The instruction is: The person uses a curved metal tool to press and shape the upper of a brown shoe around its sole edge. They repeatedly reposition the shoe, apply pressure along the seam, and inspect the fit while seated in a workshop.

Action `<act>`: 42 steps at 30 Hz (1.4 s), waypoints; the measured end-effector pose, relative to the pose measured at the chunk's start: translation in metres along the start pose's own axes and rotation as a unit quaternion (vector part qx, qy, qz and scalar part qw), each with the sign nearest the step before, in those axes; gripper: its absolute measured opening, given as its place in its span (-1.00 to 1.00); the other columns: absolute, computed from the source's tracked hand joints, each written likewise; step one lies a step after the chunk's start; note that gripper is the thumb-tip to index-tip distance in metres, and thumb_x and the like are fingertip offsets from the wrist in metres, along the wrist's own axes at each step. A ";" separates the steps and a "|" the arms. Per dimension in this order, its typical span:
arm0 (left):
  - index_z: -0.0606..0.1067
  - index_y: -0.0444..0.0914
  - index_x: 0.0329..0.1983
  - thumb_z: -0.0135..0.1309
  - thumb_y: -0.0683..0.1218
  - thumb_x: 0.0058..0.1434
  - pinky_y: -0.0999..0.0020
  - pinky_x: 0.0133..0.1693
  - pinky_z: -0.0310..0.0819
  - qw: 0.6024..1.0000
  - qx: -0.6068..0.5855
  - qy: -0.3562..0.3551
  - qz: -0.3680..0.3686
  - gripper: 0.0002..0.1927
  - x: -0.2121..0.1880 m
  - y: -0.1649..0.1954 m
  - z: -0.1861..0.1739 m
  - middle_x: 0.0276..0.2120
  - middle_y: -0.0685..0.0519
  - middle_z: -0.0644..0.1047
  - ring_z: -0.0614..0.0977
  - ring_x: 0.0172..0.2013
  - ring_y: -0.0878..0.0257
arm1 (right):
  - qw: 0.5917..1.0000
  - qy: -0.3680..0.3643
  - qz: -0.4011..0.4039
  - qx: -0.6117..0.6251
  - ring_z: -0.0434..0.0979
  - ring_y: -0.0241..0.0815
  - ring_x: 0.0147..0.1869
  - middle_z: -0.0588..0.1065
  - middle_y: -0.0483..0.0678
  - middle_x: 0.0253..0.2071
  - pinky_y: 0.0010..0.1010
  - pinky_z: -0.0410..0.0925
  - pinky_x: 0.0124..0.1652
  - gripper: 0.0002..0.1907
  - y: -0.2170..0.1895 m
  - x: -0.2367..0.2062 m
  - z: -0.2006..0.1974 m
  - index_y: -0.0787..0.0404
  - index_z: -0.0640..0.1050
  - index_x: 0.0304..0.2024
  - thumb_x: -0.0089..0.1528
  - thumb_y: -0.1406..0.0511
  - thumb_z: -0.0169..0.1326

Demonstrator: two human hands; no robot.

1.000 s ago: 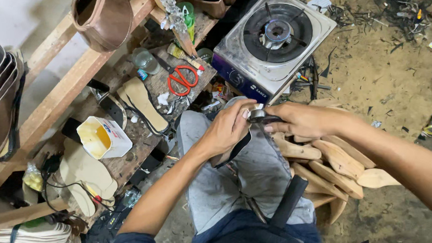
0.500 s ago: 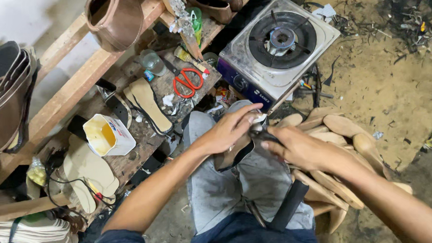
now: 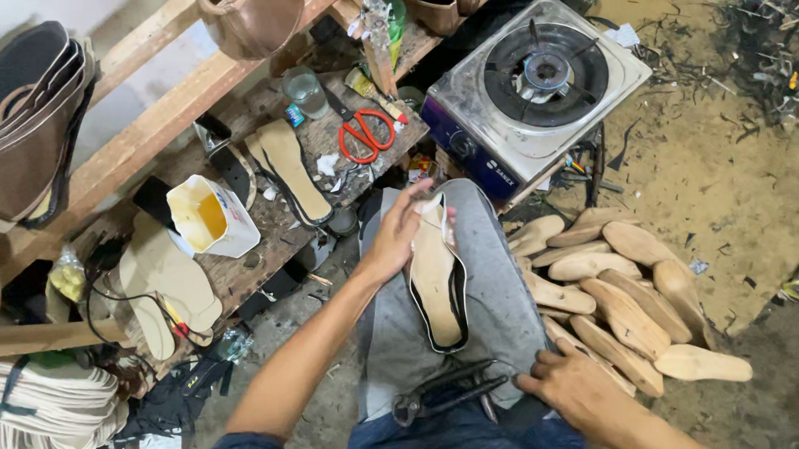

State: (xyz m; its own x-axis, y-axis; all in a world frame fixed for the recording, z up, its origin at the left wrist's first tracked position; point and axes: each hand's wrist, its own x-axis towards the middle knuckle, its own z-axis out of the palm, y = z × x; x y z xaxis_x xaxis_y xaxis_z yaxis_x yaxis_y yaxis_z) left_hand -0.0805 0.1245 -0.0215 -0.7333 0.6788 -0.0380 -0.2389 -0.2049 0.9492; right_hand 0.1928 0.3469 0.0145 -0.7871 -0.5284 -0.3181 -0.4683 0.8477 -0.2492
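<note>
Right hand [image 3: 576, 384] rests loosely open on the lap, fingertips touching the black pincers [image 3: 445, 393] lying crosswise. Just beyond, the shoe sole [image 3: 437, 282] (pale, black-rimmed) lies lengthwise along the grey-trousered thigh, long axis pointing away toward the gas stove [image 3: 533, 85]. Left hand [image 3: 400, 234] pinches its far end; wooden lasts [image 3: 618, 300] crowd the right, the cluttered bench [image 3: 264, 250] the left.

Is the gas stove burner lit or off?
Off: the gas stove shows no flame on its burner, and nothing sits on it.
</note>
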 end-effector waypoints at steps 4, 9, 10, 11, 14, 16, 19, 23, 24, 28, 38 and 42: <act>0.02 -0.24 0.55 -0.31 -0.13 0.54 0.25 0.19 0.46 0.992 0.102 -0.011 0.069 -0.47 -0.016 -0.005 0.007 0.09 -0.15 0.57 0.61 0.09 0.15 | 0.994 -0.048 0.004 0.103 0.50 -0.02 -0.03 0.55 -0.11 -0.27 -0.20 0.27 -0.03 -0.52 0.033 -0.032 -0.044 -0.02 0.60 -0.10 -0.12 0.33 0.22; 0.07 -0.27 0.52 -0.24 -0.15 0.52 0.28 0.22 0.45 0.998 0.009 -0.027 0.052 -0.48 -0.016 0.001 0.013 0.17 -0.10 0.53 0.59 0.15 0.21 | 0.957 0.019 0.130 0.258 0.58 -0.02 -0.19 0.54 -0.05 -0.37 -0.21 0.37 -0.19 -0.58 0.041 -0.031 -0.125 0.10 0.57 -0.21 -0.14 0.38 0.30; 0.14 -0.30 0.49 -0.21 -0.17 0.51 0.29 0.22 0.45 0.998 -0.049 -0.042 0.017 -0.50 -0.013 0.001 0.012 0.19 -0.07 0.52 0.58 0.17 0.22 | 0.944 0.066 0.157 0.284 0.57 -0.03 -0.23 0.52 -0.03 -0.39 -0.22 0.38 -0.23 -0.61 0.033 -0.021 -0.131 0.15 0.57 -0.19 -0.08 0.33 0.33; 0.22 -0.34 0.47 -0.17 -0.18 0.51 0.30 0.23 0.45 0.992 -0.107 -0.058 -0.017 -0.52 -0.011 0.000 0.012 0.22 -0.04 0.52 0.58 0.19 0.23 | 0.927 0.114 0.184 0.308 0.57 -0.03 -0.26 0.50 0.00 -0.41 -0.22 0.39 -0.27 -0.62 0.025 -0.010 -0.135 0.19 0.57 -0.18 -0.02 0.28 0.35; 0.32 -0.39 0.32 0.10 -0.30 0.33 0.26 0.11 0.53 0.997 0.029 -0.064 0.022 -0.51 -0.008 -0.008 0.018 0.10 -0.13 0.58 0.61 0.05 0.20 | 0.880 0.367 0.124 0.276 0.52 0.05 -0.16 0.53 0.07 -0.24 -0.16 0.38 -0.19 -0.61 0.005 0.011 -0.138 0.45 0.49 -0.05 0.19 0.28 0.20; 0.33 -0.38 0.30 0.10 -0.29 0.31 0.28 0.10 0.55 0.998 -0.039 -0.046 -0.006 -0.51 -0.006 -0.014 0.020 0.09 -0.11 0.59 0.63 0.04 0.21 | 0.753 0.488 0.031 0.441 0.55 -0.14 -0.30 0.54 -0.01 -0.30 -0.25 0.45 -0.30 -0.60 -0.006 0.017 -0.137 0.35 0.40 0.00 0.29 0.19 0.15; 0.34 -0.36 0.28 0.11 -0.28 0.29 0.30 0.09 0.55 0.998 -0.052 -0.027 -0.021 -0.51 -0.004 -0.020 0.017 0.06 -0.08 0.60 0.64 0.03 0.24 | 0.622 0.571 -0.091 0.528 0.55 -0.21 -0.35 0.53 -0.01 -0.31 -0.26 0.50 -0.34 -0.64 -0.012 0.056 -0.129 0.24 0.38 0.01 0.35 0.15 0.14; 0.42 -0.39 0.22 0.17 -0.32 0.26 0.34 0.15 0.44 0.993 0.115 0.002 0.012 -0.55 -0.004 -0.023 0.007 0.05 -0.05 0.59 0.57 0.06 0.28 | 0.740 0.473 -0.025 0.477 0.48 -0.15 -0.39 0.48 0.06 -0.39 -0.23 0.45 -0.34 -0.73 0.005 0.118 -0.108 0.21 0.43 -0.05 0.31 0.21 0.15; 0.41 -0.38 0.23 0.17 -0.33 0.25 0.35 0.18 0.42 0.993 0.113 0.009 0.036 -0.54 -0.003 -0.023 0.006 0.06 -0.03 0.57 0.55 0.09 0.28 | 0.871 0.288 0.162 0.363 0.43 -0.13 -0.47 0.46 0.06 -0.49 -0.26 0.39 -0.39 -0.74 0.011 0.119 -0.103 0.27 0.45 -0.11 0.26 0.25 0.14; 0.40 -0.37 0.21 0.13 -0.33 0.25 0.35 0.19 0.43 0.995 0.085 0.004 0.044 -0.55 -0.005 -0.026 0.004 0.05 -0.01 0.56 0.56 0.09 0.29 | 0.801 0.401 0.097 0.433 0.48 -0.19 -0.42 0.49 0.01 -0.43 -0.30 0.40 -0.34 -0.75 0.018 0.109 -0.074 0.24 0.48 -0.05 0.28 0.25 0.11; 0.32 -0.32 0.20 0.12 -0.38 0.23 0.36 0.18 0.44 0.999 0.044 0.008 0.016 -0.51 -0.011 -0.033 0.006 0.02 0.01 0.55 0.57 0.11 0.28 | 0.750 0.424 0.190 0.471 0.49 -0.23 -0.43 0.49 0.01 -0.46 -0.36 0.36 -0.37 -0.80 0.017 0.116 -0.051 0.38 0.48 -0.21 0.32 0.31 0.11; 0.33 -0.31 0.25 0.14 -0.38 0.18 0.29 0.19 0.44 0.999 0.044 0.018 0.020 -0.44 -0.012 -0.038 0.006 0.06 -0.05 0.56 0.57 0.12 0.23 | 0.596 0.587 -0.010 0.548 0.49 -0.38 -0.44 0.50 -0.11 -0.43 -0.48 0.40 -0.43 -0.78 0.005 0.123 -0.066 0.28 0.42 -0.12 0.41 0.23 0.09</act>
State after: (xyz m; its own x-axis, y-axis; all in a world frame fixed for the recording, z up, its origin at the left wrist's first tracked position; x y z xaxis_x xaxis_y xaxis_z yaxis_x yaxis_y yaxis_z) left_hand -0.0587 0.1288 -0.0551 -0.7637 0.6455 -0.0097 -0.1531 -0.1666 0.9741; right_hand 0.0670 0.2893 0.0343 -0.8253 0.4043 0.3943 -0.4455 -0.0369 -0.8945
